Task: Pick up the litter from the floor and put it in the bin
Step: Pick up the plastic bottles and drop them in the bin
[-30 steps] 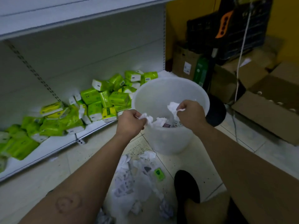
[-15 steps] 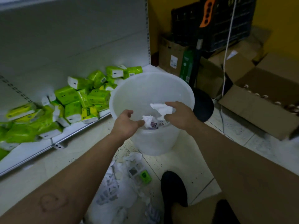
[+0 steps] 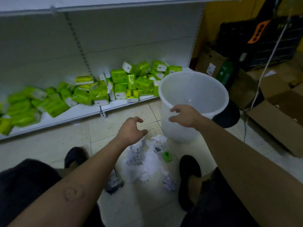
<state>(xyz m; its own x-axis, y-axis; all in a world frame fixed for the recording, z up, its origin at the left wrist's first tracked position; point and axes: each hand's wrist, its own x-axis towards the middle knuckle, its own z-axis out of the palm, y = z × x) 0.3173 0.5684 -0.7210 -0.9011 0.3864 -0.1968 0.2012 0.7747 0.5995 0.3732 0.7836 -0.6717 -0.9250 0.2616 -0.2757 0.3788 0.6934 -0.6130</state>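
Between the two dark shoes (image 3: 188, 177), the litter (image 3: 147, 159) is lying on the pale tiled floor (image 3: 49, 148): a loose heap of crumpled white paper and thin plastic, with a small bright green packet (image 3: 167, 155) sitting at its right edge. The left hand (image 3: 131, 131) is hovering over the far end of the heap, fingers loosely curled and holding nothing. The right hand (image 3: 186, 117) is hanging in front of the near rim of the bin (image 3: 180, 135), fingers spread and empty; whether it is touching the rim cannot be told. The bin, a round, smooth, translucent white plastic bucket, is standing upright just beyond the heap, its bottom being hidden by the hand and rim. Bare tiles are lying open to the left of it. Behind, soft green tissue packs (image 3: 127, 81) are lying jumbled along a low white metal shelf (image 3: 73, 115), and brown cardboard boxes (image 3: 278, 117) are crowding the right side
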